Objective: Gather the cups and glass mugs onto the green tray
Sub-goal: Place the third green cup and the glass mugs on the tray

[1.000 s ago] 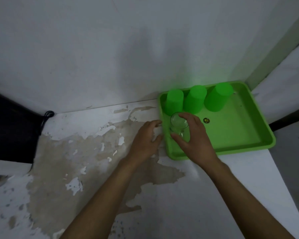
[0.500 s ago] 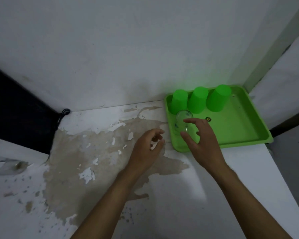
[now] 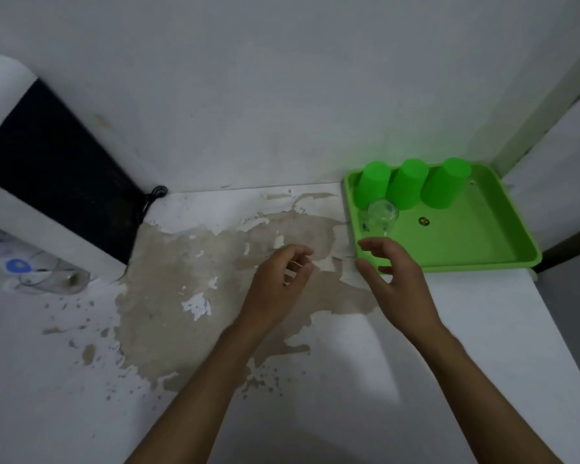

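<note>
The green tray (image 3: 476,242) sits at the table's far right corner. Three green cups stand upside down along its back edge: left (image 3: 373,185), middle (image 3: 408,183), right (image 3: 444,187). A clear glass mug (image 3: 380,217) stands on the tray in front of the left cup. My right hand (image 3: 395,279) hovers over the tray's near left corner, fingers apart, holding nothing. My left hand (image 3: 278,286) hangs over the table left of the tray, fingers loosely curled, empty. Another glass mug (image 3: 52,277) with a blue print lies at the far left of the table.
The white table top (image 3: 332,363) has a large worn brown patch in the middle. A wall rises behind it. A black panel (image 3: 57,182) with a black cord (image 3: 153,197) stands at the back left. The table's right edge drops off beside the tray.
My right hand has let go of the glass mug on the tray and drawn back toward me. My left hand has moved off the tray's edge. The view has swung left, showing the second mug.
</note>
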